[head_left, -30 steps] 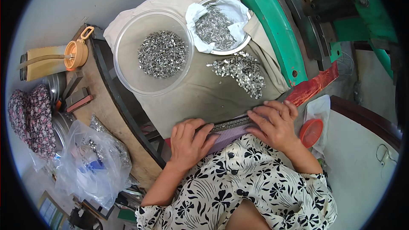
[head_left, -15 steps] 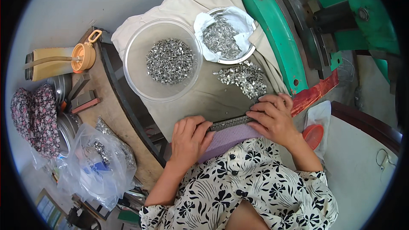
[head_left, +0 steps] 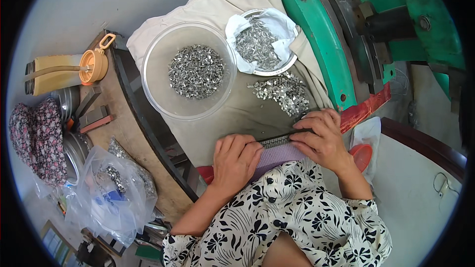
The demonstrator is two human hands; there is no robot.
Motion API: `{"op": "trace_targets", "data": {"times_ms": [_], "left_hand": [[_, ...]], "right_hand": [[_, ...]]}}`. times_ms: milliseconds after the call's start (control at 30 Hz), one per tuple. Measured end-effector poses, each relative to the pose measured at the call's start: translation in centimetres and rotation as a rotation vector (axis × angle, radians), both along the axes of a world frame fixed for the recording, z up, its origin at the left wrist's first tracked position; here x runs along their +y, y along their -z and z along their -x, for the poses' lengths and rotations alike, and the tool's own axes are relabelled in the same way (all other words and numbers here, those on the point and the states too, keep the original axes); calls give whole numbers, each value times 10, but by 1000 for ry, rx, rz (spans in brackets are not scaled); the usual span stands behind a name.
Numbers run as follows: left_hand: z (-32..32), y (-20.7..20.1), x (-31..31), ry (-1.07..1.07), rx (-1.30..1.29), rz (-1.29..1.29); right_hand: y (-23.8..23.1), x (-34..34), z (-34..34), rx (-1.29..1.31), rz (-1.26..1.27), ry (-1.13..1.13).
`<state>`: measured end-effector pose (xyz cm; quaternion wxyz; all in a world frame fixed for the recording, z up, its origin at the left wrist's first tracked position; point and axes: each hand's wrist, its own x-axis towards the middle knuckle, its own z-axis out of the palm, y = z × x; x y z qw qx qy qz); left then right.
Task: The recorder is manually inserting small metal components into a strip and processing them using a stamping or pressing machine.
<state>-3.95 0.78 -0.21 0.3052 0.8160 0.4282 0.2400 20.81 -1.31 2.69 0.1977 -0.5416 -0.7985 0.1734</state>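
Observation:
A long dark bar with a row of small slots or metal pieces along it (head_left: 278, 141) lies at the near edge of the cloth-covered table. My left hand (head_left: 236, 160) is closed over its left end, fingers together, hiding that end. On the right, my right hand (head_left: 320, 136) grips the other end between thumb and fingers. Under the bar, close to my body, is a purple textured pad (head_left: 271, 158). Just beyond my right hand, a loose pile of small flat shiny metal pieces (head_left: 284, 95) is spread on the cloth.
A clear round tub (head_left: 148, 86) holds many small metal parts. Beside it stands a paper-lined metal bowl (head_left: 271, 73) of thin metal pieces. A green machine (head_left: 321, 44) borders the right. Plastic bags (head_left: 106, 207) and an orange-lidded bottle (head_left: 94, 66) are at left.
My left hand has slid to the right along the bar, covering more of it. My right hand keeps nearly the same place, with its fingers slightly shifted.

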Motion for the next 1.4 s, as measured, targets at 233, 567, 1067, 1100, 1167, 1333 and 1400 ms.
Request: {"op": "trace_targets", "data": {"times_ms": [233,567,1067,1100,1167,1333,1400], "left_hand": [[-2,3,-3,-34,15,-15],[2,3,-5,-27,15,21],[30,7,-13,-149,37,23],[30,7,-13,-151,38,22],[30,9,-13,-163,11,38],[30,8,-13,-171,-13,62],[31,8,-13,-162,-17,62]], "right_hand": [[-2,0,4,-46,-18,-40],[-4,-1,7,-178,-1,-94],[-3,-5,10,-220,-11,-96],[-4,-6,10,-244,-33,-95],[1,-16,12,-267,-81,-76],[13,-31,9,-196,-181,11],[9,-31,9,-161,-119,144]]}}
